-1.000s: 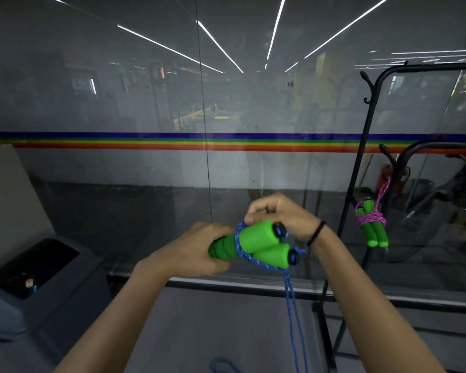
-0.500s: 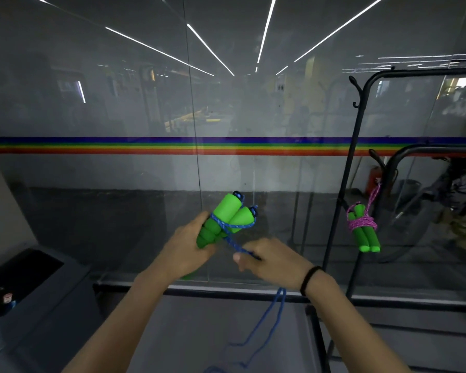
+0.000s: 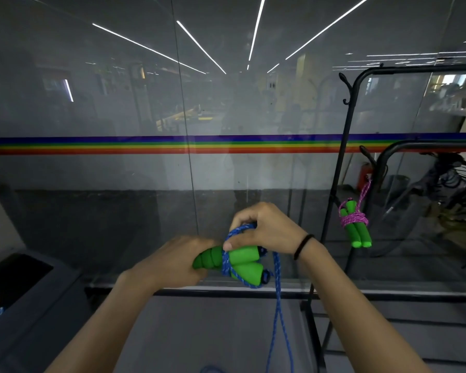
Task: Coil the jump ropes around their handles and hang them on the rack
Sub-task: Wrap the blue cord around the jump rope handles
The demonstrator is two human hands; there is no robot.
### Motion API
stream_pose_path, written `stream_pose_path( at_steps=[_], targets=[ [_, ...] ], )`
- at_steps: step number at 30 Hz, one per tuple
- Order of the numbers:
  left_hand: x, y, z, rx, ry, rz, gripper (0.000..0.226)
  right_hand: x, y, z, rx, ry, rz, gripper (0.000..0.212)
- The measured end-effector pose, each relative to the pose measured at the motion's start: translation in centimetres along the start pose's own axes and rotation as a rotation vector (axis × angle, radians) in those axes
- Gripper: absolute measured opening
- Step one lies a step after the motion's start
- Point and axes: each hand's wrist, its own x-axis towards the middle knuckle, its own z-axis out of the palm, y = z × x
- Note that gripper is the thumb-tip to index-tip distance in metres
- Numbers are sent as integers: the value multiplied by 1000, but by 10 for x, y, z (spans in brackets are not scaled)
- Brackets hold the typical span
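Note:
My left hand grips the two green foam handles of a jump rope, held level and pointing right. Blue rope is wound a couple of turns around the handles, and two strands hang down to the floor. My right hand is above the handles and pinches a loop of the blue rope. On the right stands a black rack. A second jump rope, green handles bound with pink rope, hangs from one of its hooks.
A glass wall with a rainbow stripe runs straight ahead. A dark grey bin stands at the lower left. Bicycles and clutter show behind the glass at the right. The rack's base bars lie on the floor at lower right.
The handles went from tilted up back to level. My right hand rose from below the handles to above them, carrying the blue rope over for another turn.

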Motion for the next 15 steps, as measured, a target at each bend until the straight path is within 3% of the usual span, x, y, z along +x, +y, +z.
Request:
stream_pose_path(
  at_steps=[2,4,6,8,12,15],
  targets=[
    [-3,6,-4,-96,-46,11,29,3,3,0,190,-62,9,17],
    [-5,10,-8,-182,-79,34,19,5,9,3,371,-131,60,4],
    [-8,12,-8,-255,-102,64,13,5,15,7,503,-177,123,12],
    [-12,14,-6,-355,-106,77,22,3,22,12,577,-201,152,15],
    [-17,21,-4,-630,-26,21,22,-3,36,32,777,13,287,18],
    [-20,21,-9,-847,63,-85,21,-10,38,48,688,-37,277,32]
  ],
)
